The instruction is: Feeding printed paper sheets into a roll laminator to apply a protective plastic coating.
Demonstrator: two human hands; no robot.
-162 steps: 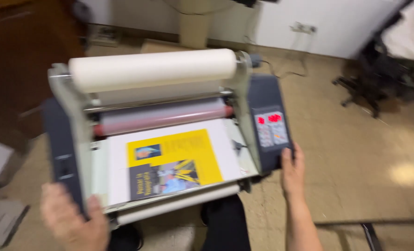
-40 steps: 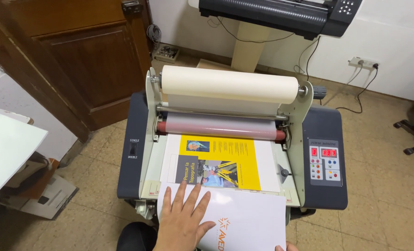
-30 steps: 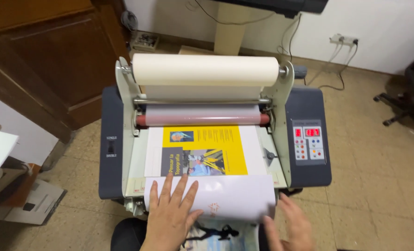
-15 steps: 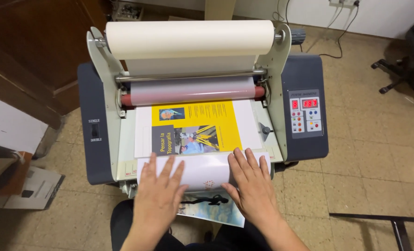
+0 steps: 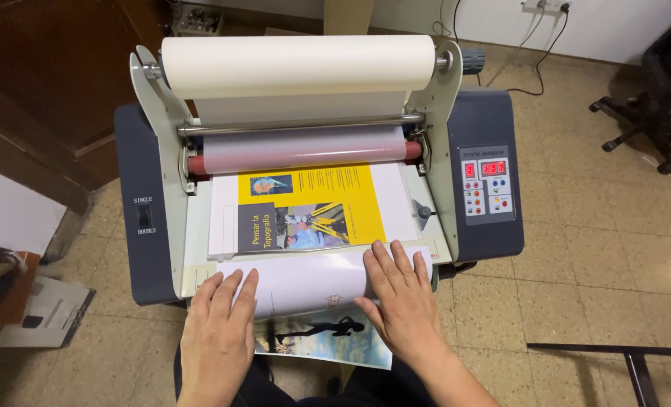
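on one laminator [image 5: 479, 120], two spread hands: left hand [image 5: 219, 335], right hand [image 5: 399, 298], flat on one sheet [image 5: 305, 279]

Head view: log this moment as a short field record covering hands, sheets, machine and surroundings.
left hand: flat on the white printed sheet
right hand: flat on the same sheet, fingers spread
sheet: lies at the front edge of the roll laminator, near end overhanging
ahead of it: yellow cover print on the feed tray, entering the red roller
film roll: white, mounted on top
control panel: right side, red digits lit
floor: beige tiles; office chair far right
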